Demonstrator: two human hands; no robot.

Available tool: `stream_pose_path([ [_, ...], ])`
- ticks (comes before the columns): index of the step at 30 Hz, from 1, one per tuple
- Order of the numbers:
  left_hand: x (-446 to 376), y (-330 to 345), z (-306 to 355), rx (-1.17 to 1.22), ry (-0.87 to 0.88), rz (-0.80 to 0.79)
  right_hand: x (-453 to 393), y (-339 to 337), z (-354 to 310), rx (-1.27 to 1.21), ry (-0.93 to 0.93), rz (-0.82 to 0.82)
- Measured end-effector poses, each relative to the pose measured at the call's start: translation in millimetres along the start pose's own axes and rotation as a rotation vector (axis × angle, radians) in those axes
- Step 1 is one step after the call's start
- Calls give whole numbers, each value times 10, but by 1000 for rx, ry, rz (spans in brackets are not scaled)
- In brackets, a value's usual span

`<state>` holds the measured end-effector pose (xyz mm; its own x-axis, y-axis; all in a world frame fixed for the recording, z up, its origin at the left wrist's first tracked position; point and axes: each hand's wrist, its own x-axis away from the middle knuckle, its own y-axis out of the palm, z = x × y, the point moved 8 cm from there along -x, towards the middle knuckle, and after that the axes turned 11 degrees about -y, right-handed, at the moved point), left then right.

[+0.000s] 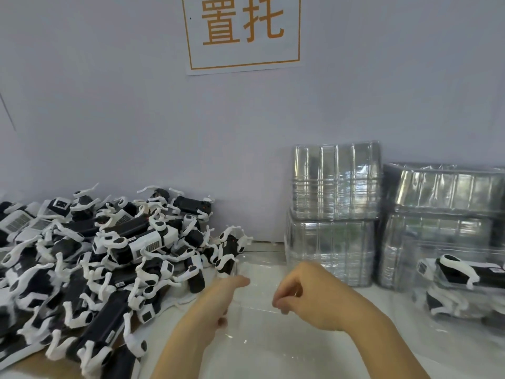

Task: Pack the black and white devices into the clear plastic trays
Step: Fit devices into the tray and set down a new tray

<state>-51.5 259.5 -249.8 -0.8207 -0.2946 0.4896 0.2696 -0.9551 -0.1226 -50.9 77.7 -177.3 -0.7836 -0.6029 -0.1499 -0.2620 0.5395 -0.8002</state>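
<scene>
Both my hands are at a clear tray (254, 299) that lies flat on the white tabletop (382, 348), directly in front of me. My left hand (218, 299) holds the tray's left edge: the thumb lies straight along the top, pointing away from me, and the other fingers (222, 321) curl under the rim. My right hand (306, 294) is at the tray's right part, its fingers (281, 302) curled down and pinched together over the plastic; whether they grip the rim itself I cannot tell, since the clear material blurs there. The tray looks empty, as far as its transparency lets me judge.

Left of my left fingers, a heap of devices (90, 258) lies jumbled across the tabletop, black bodies with white arms and white labelled faces, reaching back to the wall (109, 119). The nearest device (229, 250) of the heap stands just beyond my left thumb, close to the tray's far left corner.

Beyond my right fingers, a stack of trays (333, 214) stands against the wall. Right of it is a second stack (442, 209). In front of that second stack, well right of my right fingers, packed trays (464, 285) hold devices already seated.

On the wall above hangs a white sign (243, 31) with an orange border and two orange characters.
</scene>
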Motion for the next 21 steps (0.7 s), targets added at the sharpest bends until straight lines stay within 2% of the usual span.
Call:
stream_pose_path([
  [3,-33,6,-39,-71,-8,1,6,34,109,-32,29,-6],
  [6,-67,-47,3,-201,71,57,29,16,226,-11,67,9],
  [12,-59,-150,387,-230,431,343,87,-168,389,6,88,128],
  [15,-146,-69,596,-459,547,422,111,-294,422,-14,69,233],
  [18,-404,72,673,-818,517,401,115,-362,420,-5,33,300],
  [21,-519,130,758,-1110,546,460,103,-347,413,-10,21,304],
])
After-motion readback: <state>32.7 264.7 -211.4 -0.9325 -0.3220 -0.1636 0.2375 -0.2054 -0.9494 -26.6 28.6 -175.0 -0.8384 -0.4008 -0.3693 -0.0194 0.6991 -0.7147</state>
